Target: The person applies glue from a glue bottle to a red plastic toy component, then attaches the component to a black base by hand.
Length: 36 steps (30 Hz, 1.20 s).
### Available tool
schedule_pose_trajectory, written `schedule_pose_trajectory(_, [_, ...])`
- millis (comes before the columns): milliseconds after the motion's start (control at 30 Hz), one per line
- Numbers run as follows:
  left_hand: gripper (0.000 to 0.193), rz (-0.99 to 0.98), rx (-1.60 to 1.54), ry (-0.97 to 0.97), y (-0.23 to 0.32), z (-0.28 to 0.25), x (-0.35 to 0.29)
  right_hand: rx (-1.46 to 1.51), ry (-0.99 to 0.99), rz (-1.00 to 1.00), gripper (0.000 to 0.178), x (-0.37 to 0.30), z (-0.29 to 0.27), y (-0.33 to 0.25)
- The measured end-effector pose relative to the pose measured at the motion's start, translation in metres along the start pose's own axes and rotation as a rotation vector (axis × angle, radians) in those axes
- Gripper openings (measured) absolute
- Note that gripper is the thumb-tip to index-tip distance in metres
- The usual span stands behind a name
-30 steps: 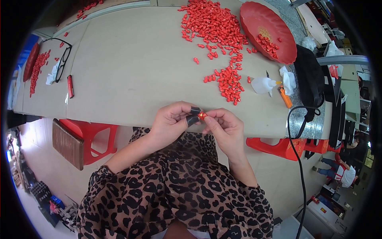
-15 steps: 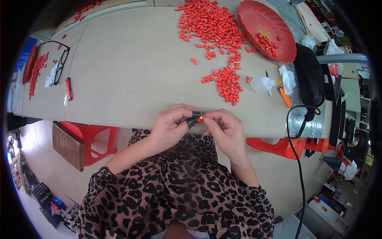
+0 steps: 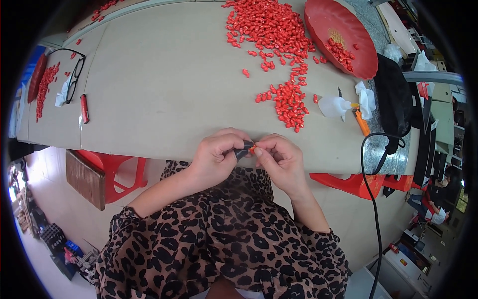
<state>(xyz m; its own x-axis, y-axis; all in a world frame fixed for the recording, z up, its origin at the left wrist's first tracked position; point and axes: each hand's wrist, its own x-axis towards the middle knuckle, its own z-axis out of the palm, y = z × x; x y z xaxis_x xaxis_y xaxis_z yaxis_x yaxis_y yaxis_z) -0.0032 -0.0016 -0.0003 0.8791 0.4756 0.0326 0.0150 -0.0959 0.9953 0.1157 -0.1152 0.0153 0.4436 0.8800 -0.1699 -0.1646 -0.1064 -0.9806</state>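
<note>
At the table's near edge both hands meet, closed in a pinch on one small red piece [image 3: 253,149] with a shiny, yellowish glint. My left hand [image 3: 215,155] has dark grey coverings [image 3: 242,150] on its thumb and forefinger tips. My right hand [image 3: 285,162] grips the piece from the other side between thumb and forefinger. Fingers hide most of its shape. Beyond the hands lies a small heap of red peanut-shaped pieces [image 3: 290,105], and a larger heap [image 3: 269,27] of them spreads farther back.
At the back right stands a red scalloped tray [image 3: 361,47] holding some pieces. Near it are a white squeeze bottle [image 3: 332,106], an orange lighter [image 3: 362,122], tissue [image 3: 367,99] and a black cable [image 3: 371,199]. Glasses [image 3: 75,79] and a red stick-like object [image 3: 84,108] lie left.
Both hands stay pinched on the small red piece, with slight finger shifts. The table and its things sit slightly farther right in view, as the view has moved a little.
</note>
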Motion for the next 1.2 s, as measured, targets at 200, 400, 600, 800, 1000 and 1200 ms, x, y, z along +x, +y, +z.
schedule_pose_trajectory(200, [0.016, 0.016, 0.034, 0.033, 0.0023, 0.0006, 0.0009, -0.004, -0.006, 0.015, 0.006, 0.0016, 0.0007, 0.0])
schedule_pose_trajectory(400, [0.018, 0.046, 0.061, 0.034, 0.0035, 0.0007, 0.0015, 0.004, -0.009, 0.01, 0.006, 0.0014, 0.0005, 0.0012])
schedule_pose_trajectory(600, [0.016, 0.033, 0.048, 0.034, 0.0032, 0.0012, 0.0011, 0.015, -0.004, -0.023, 0.006, 0.0013, 0.0006, 0.003])
schedule_pose_trajectory(800, [0.015, 0.02, 0.012, 0.037, 0.0032, 0.0022, 0.001, 0.007, -0.007, -0.008, 0.005, 0.0015, 0.0011, 0.0016])
schedule_pose_trajectory(1000, [0.015, 0.042, 0.026, 0.028, 0.0025, 0.0013, 0.0015, 0.01, -0.007, -0.014, 0.005, 0.0014, 0.0007, 0.003])
schedule_pose_trajectory(1200, [0.015, 0.036, 0.015, 0.026, 0.002, 0.0025, 0.0016, 0.006, -0.008, -0.01, 0.004, 0.0012, 0.0001, 0.0037])
